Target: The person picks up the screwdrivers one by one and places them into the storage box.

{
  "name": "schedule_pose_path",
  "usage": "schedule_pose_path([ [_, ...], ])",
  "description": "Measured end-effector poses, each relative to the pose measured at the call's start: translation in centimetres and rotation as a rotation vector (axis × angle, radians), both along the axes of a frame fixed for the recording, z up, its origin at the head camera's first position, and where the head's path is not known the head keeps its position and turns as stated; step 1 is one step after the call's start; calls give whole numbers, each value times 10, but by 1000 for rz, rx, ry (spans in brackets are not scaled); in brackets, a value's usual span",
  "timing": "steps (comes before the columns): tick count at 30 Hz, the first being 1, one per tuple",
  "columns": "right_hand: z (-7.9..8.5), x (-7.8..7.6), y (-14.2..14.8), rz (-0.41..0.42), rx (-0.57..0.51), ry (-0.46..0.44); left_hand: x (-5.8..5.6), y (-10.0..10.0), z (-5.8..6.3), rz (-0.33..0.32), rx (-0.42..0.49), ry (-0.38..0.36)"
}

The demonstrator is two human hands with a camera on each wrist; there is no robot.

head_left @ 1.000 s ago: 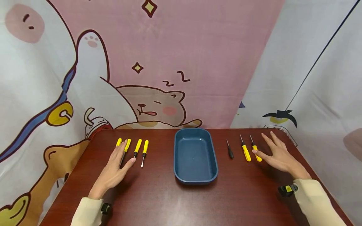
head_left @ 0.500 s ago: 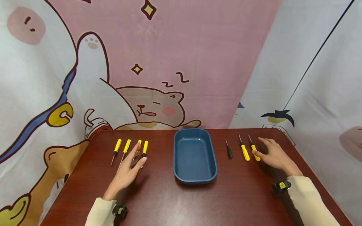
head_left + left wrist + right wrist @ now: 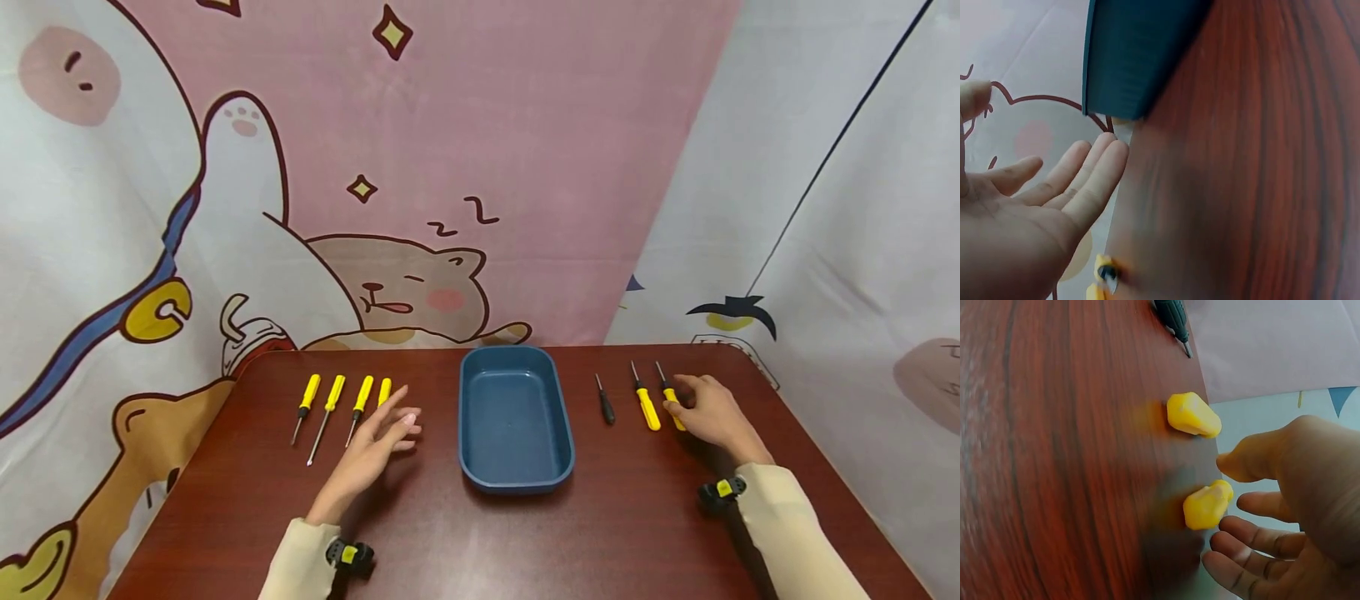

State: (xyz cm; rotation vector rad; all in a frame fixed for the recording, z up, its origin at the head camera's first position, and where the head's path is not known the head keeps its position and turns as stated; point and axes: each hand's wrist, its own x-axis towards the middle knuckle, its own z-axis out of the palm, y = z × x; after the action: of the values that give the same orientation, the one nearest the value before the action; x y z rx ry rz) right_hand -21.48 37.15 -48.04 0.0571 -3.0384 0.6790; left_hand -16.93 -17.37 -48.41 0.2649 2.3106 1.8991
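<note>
My left hand (image 3: pixel 367 458) hovers over the table with its fingers spread and nothing in them. It hides much of the rightmost of several yellow-handled screwdrivers, whose handle (image 3: pixel 385 390) shows behind the fingers. My right hand (image 3: pixel 716 417) reaches over the outermost yellow screwdriver (image 3: pixel 669 395) on the right. In the right wrist view, thumb and fingers stand on either side of that screwdriver's yellow handle (image 3: pixel 1207 506), with a gap at the thumb. Beside it lie another yellow screwdriver (image 3: pixel 647 407) and a small black screwdriver (image 3: pixel 606 407). Between the hands sits a blue tray (image 3: pixel 517 483).
More yellow screwdrivers lie in a row at the left, among them the outermost screwdriver (image 3: pixel 307 396) and a longer screwdriver (image 3: pixel 330 408). A printed curtain (image 3: pixel 570 167) hangs right behind the far edge of the brown table (image 3: pixel 525 542).
My left hand has moved right across the row of screwdrivers, uncovering those on the left. My right hand has moved slightly left, and its fingers have bent down toward the outermost yellow screwdriver.
</note>
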Motion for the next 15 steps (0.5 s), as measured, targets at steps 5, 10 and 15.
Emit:
schedule_pose_path([
  [5, -4, -3, -3, -21, -2, 16, -4, 16, -2, 7, 52, -59],
  [10, -5, -5, -6, -49, 1, 14, -5, 28, -3, 12, 82, -98],
  [15, -5, -6, -8, -63, -4, 11, -5, 40, -4, -7, 109, -118],
])
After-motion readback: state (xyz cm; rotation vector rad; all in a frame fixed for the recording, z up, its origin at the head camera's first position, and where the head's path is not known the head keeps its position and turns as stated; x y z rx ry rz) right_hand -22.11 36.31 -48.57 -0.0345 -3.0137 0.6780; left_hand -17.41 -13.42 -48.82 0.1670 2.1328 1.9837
